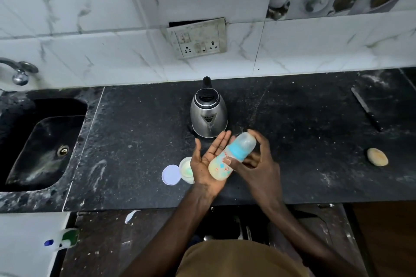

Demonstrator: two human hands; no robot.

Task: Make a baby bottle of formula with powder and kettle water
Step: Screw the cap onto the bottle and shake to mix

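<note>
The baby bottle [231, 156], capped with a clear dome and a blue collar, holds pale milky liquid and lies tilted between my palms above the counter. My left hand [208, 164] is flat and open under its left side, palm up. My right hand [258, 162] curls round the bottle from the right, thumb on its body. Just behind them the steel kettle [208, 117] stands on the black counter [139, 132] with its lid up. The open powder tub [186, 170] and its white lid [171, 175] sit left of my left hand.
A dark sink [42, 144] with a tap [20, 71] takes up the left end. A knife [365, 108] lies at the back right and a round yellowish object [377, 156] rests at the right. A switch-and-socket plate [198, 39] hangs on the wall tiles.
</note>
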